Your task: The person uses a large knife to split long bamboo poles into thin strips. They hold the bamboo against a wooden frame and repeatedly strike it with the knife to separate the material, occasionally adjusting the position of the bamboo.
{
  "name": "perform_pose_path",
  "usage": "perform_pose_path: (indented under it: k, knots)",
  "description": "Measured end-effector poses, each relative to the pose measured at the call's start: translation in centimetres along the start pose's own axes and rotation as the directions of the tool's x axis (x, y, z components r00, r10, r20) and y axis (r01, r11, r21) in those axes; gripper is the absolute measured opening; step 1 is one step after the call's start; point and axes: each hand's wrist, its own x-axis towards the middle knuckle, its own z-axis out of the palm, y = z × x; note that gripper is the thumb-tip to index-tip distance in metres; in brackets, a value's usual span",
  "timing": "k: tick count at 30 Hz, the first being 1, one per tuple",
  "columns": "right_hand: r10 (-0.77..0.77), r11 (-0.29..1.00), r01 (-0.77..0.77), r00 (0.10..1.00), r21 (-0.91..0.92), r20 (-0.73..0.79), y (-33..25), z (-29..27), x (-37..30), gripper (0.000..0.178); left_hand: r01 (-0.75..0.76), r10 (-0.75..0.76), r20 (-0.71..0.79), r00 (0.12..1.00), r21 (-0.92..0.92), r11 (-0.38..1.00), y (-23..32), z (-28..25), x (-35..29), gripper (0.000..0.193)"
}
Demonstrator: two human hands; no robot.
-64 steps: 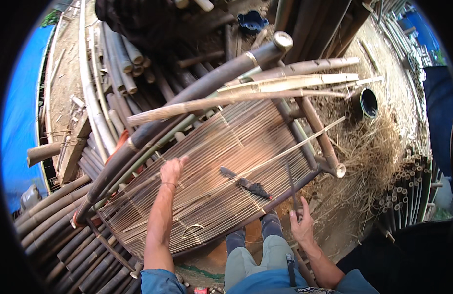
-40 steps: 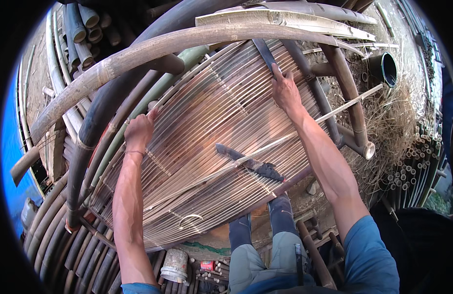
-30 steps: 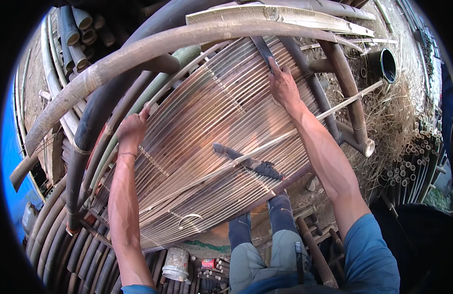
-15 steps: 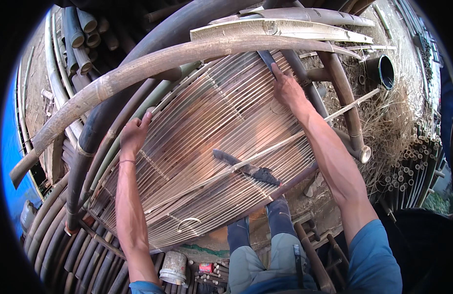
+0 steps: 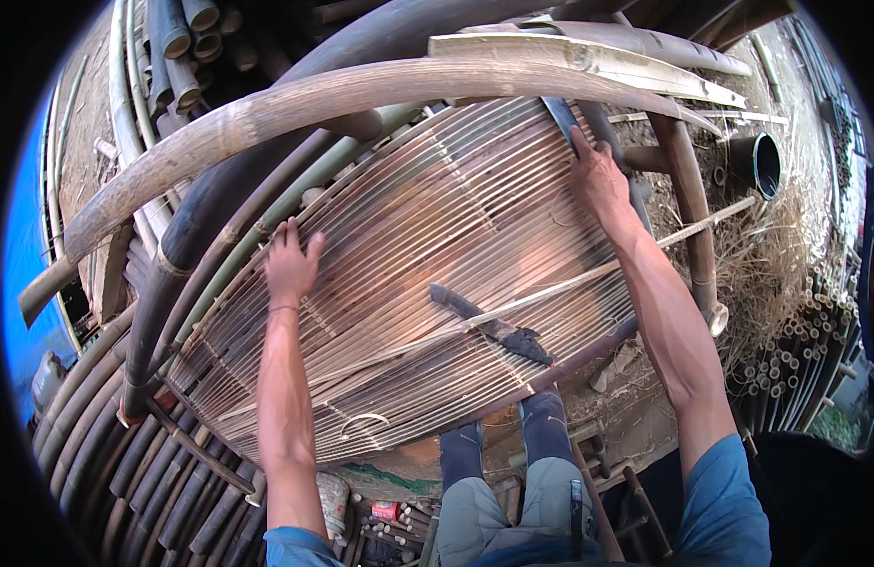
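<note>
A slatted bamboo panel [image 5: 380, 283] fills the middle, its thin strips running side by side in a bamboo frame. My left hand [image 5: 291, 263] lies on the strips at the left, near the green bamboo rail [image 5: 295, 194], its fingers spread and holding nothing. At the upper right, my right hand [image 5: 602, 181] is closed around a dark, flat-bladed knife [image 5: 559, 117]; its handle is hidden in my fingers. A second knife [image 5: 494, 326], with a black-wrapped handle, rests on the panel under a long pale bamboo strip [image 5: 588, 276]. A small curled strip [image 5: 366, 420] lies lower left.
A thick curved bamboo pole [image 5: 239, 125] arches across the far side. Dark bamboo poles are stacked at lower left, near a white bucket [image 5: 333, 503] and a red packet [image 5: 386, 510]. To the right stand a black bucket [image 5: 764, 165] and a pile of shavings [image 5: 763, 246].
My left hand has gone from a closed grasp at the panel's left edge to spread fingers on the strips. The right hand keeps hold of the knife. The whole view has shifted slightly.
</note>
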Motion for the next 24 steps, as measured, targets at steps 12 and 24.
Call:
perform_pose_path:
  k: [12, 24]
  knots:
    - [-0.313, 0.95, 0.31, 0.942, 0.049, 0.123, -6.9, 0.5, -8.8, 0.063, 0.019, -0.013, 0.029, 0.999, -0.214, 0.977, -1.5, 0.0, -2.7, 0.084]
    - [-0.836, 0.505, 0.855, 0.518, -0.118, 0.179, -22.3, 5.2, -15.7, 0.051, 0.647, -0.684, -0.026, 0.729, -0.297, 0.702, -31.9, 3.9, -25.7, 0.066]
